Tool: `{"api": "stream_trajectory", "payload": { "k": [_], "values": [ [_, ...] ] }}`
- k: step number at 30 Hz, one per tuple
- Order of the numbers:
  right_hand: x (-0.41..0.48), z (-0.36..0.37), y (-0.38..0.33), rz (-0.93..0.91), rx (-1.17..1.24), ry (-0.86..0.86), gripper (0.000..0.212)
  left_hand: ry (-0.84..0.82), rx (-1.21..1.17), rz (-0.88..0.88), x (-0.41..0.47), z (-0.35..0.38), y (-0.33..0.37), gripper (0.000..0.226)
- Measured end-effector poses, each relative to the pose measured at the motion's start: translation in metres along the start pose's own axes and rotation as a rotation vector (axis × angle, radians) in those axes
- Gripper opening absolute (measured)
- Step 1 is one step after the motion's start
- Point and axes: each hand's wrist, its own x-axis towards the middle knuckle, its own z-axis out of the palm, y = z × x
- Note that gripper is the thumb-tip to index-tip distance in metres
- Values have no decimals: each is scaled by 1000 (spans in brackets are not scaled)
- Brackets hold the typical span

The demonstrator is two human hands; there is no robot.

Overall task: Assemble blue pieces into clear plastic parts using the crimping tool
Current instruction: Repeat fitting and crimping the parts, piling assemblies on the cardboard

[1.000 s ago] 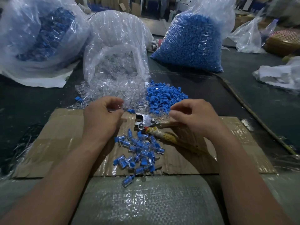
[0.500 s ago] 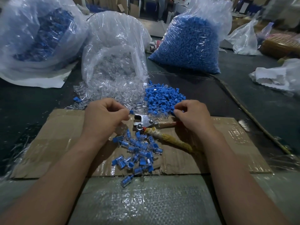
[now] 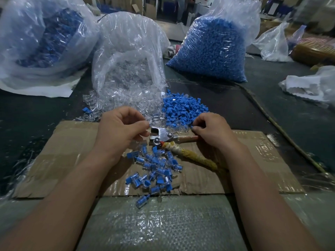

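Metal crimping tool with tape-wrapped handles point(image 3: 164, 136) is lying near the far edge of the brown cardboard sheet point(image 3: 72, 151). Its head is pointing at the left hand point(image 3: 121, 131) and its handles are running rightward beneath the nearer right hand point(image 3: 213, 131). Both hands' fingers point(image 3: 139, 122) are curling narrow; whether they are holding anything cannot be told. Loose blue plastic pieces point(image 3: 183, 107) are lying just beyond the right hand, and clear plastic parts point(image 3: 126, 98) just beyond the left.

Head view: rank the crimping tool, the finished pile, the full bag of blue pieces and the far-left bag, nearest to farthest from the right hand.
1. crimping tool: its handle runs right up to the right hand, on the cardboard.
2. finished pile: lower left of the hand, also on the cardboard.
3. full bag of blue pieces: behind the hand.
4. far-left bag: back left.
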Motion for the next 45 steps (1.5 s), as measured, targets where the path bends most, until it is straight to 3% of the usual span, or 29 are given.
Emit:
{"api": "stream_trajectory", "payload": {
  "k": [4,7,10,16,20,24,32,41,45],
  "values": [
    [-3,0,0,-44,28,68,2,-25,-76,-13,-1,0,1,10],
    [-9,-5,-3,-41,254,225,12,-40,-110,-14,-1,-1,1,9],
    [-17,-8,-14,-78,457,269,23,-53,-124,-9,0,-1,0,8],
    [-15,-9,-12,-14,345,317,14,-59,-130,-5,1,-2,-2,8],
    [-12,-11,1,85,309,238,8,-56,-120,-1,1,-1,-1,9],
    [-11,-6,-4,59,249,131,21,-54,-105,0,0,-2,-2,8],
    [-12,-6,-6,15,137,-47,8,-56,-92,6,1,-1,-1,9],
    [-11,-7,-12,-27,10,-64,6,-56,-67,-3,0,1,-1,10],
    [-21,-12,-14,-123,235,36,17,-63,-79,-16,-1,1,2,10]
  ]
}}
